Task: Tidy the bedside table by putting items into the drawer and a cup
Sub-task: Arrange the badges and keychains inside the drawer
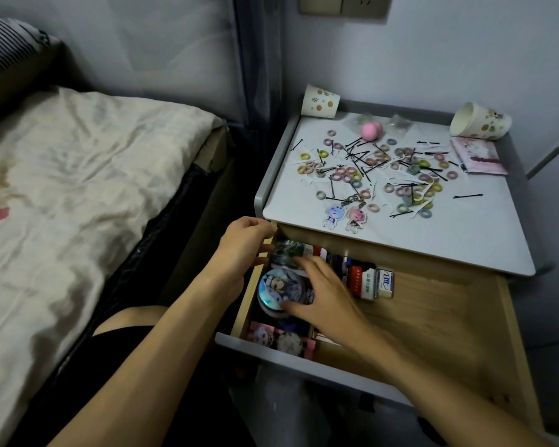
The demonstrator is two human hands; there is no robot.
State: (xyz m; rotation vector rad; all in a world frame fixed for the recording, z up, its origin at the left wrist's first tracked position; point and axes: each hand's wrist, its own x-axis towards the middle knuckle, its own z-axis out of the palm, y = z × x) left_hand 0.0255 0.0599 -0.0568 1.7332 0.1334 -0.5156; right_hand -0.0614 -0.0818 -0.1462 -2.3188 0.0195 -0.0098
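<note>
right hand (323, 295) spread, fingertips resting on a round badge (278, 288) at 9 o'clock in the open drawer (433, 317). left hand (242, 246) curled at the drawer's left wall; whether it holds anything cannot be told. hair ties (342, 174) and hairpins (467, 196) lie scattered on the bedside table (465, 237), centre to 12 o'clock. judged: ties soft and light, pinch anywhere; pins thin, stiff, likely slippery, lift by one end. upturned cup (320, 101) at 11 o'clock, tipped cup (479, 121) at 1 o'clock.
</note>
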